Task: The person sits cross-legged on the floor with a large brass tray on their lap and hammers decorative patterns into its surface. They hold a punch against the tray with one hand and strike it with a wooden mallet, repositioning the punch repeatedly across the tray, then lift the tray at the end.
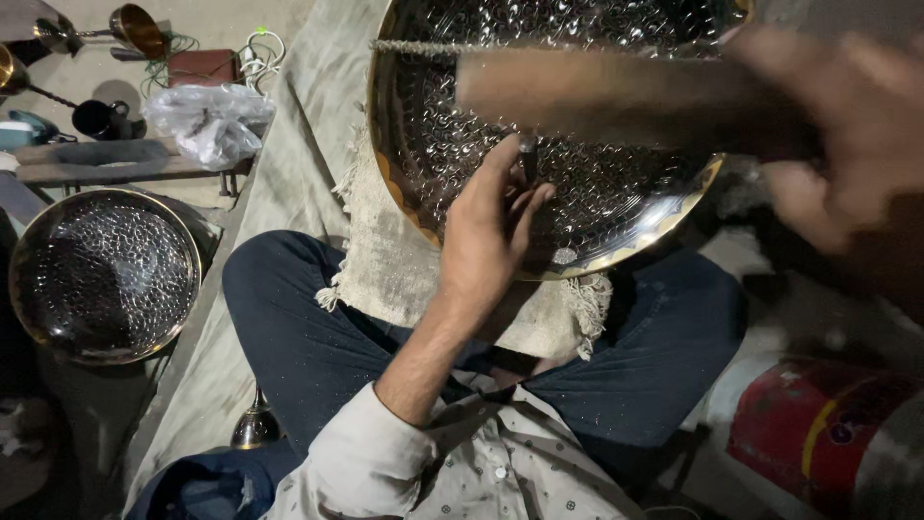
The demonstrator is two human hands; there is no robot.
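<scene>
The left hand (486, 226) pinches a small punch (527, 159) upright on the dimpled bowl (597, 144) tilted on the lap cloth (385, 260), while the blurred right hand (847, 144) grips a hammer (616, 91) above the bowl, so a skewed blow could strike the fingers.

A hammered metal bowl (577, 144) rests on a fringed cloth (404, 260) across the lap — a second bowl (104, 274) lies on the floor at left.

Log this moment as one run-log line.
left hand: holds small punch on hammered metal tray | right hand: grips blurred wooden hammer handle | tray on cloth
</scene>
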